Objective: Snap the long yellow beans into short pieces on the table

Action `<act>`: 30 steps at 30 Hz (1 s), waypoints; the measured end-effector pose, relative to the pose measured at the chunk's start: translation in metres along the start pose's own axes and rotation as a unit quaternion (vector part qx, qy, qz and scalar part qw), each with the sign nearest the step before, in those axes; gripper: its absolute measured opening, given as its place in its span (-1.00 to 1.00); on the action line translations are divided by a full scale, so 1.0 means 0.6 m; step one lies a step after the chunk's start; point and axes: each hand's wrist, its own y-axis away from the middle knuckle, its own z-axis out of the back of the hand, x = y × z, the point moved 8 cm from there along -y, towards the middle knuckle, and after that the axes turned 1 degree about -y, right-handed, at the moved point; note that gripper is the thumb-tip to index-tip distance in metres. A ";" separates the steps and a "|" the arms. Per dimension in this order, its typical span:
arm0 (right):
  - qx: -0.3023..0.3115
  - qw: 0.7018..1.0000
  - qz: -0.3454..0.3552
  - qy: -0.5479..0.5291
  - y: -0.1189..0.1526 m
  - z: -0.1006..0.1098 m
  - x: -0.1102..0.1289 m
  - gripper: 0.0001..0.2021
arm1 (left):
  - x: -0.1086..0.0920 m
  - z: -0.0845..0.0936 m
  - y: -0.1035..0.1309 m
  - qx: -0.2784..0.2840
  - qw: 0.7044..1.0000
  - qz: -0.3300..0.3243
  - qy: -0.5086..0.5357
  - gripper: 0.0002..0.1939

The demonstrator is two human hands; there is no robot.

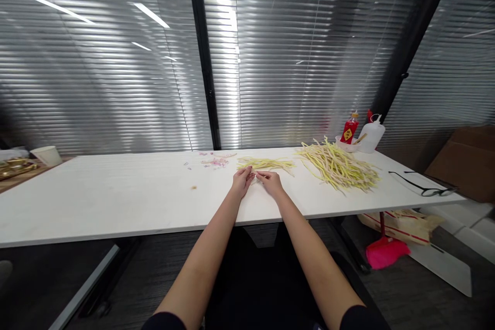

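My left hand [241,181] and my right hand [270,182] are close together over the white table [127,191], each with its fingers pinched. Between the fingertips shows a small, thin, pale piece, too small to name; it appears to run from one hand to the other. Just beyond the hands lies a small bundle of long, thin yellow-green strands [270,163]. To the right is a much larger heap of yellow and cream strands [340,166]. Left of my hands, small pink and purple bits [216,162] are scattered on the tabletop.
A red bottle [349,130] and a white squeeze bottle [372,135] stand at the back right by a shallow bowl [345,145]. Eyeglasses [429,192] lie at the right edge. A white cup [47,155] is at far left. Window blinds [270,62] rise behind the table.
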 end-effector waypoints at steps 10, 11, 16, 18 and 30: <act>-0.010 0.998 0.039 0.056 0.003 0.004 0.010 -0.79 | 0.005 0.003 -0.001 -0.001 1.000 0.008 -0.002 -0.72; -0.011 0.997 0.045 0.067 0.003 0.004 0.011 -0.80 | 0.005 0.003 -0.002 0.001 1.000 0.008 -0.006 -0.72; -0.018 0.996 0.045 0.081 0.005 0.006 0.019 -0.81 | 0.008 0.004 -0.005 -0.001 1.000 0.015 -0.009 -0.71; -0.018 0.996 0.038 0.079 0.006 0.006 0.020 -0.78 | 0.008 0.006 -0.005 -0.007 1.000 0.018 -0.007 -0.70; 0.011 0.985 0.071 0.155 0.006 -0.003 0.018 -0.78 | 0.011 0.014 -0.011 -0.015 1.000 0.013 0.000 -0.70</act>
